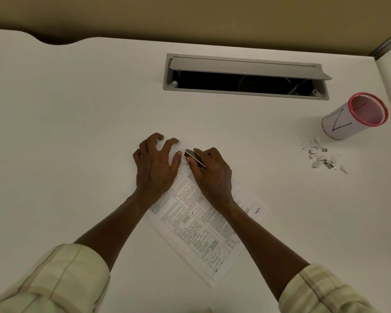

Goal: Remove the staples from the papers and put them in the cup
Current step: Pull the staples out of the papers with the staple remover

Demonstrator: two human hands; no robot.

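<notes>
A stapled set of printed papers (pixel 199 227) lies diagonally on the white desk (pixel 77 123). My left hand (pixel 155 164) presses its spread fingertips on the papers' far corner. My right hand (pixel 212 175) grips a small metal staple remover (pixel 195 159), whose tip sits at that corner next to my left thumb. The staple itself is too small to make out. A red mesh cup (pixel 355 116), wrapped in white paper with a hand-drawn mark, stands at the far right. In front of it lies a small heap of pulled staples and paper scraps (pixel 324 158).
An open grey cable hatch (pixel 246 75) with a raised flap is set into the desk behind the hands. A tan partition wall (pixel 190 16) borders the desk at the back. A notch cuts into the desk's far-left edge.
</notes>
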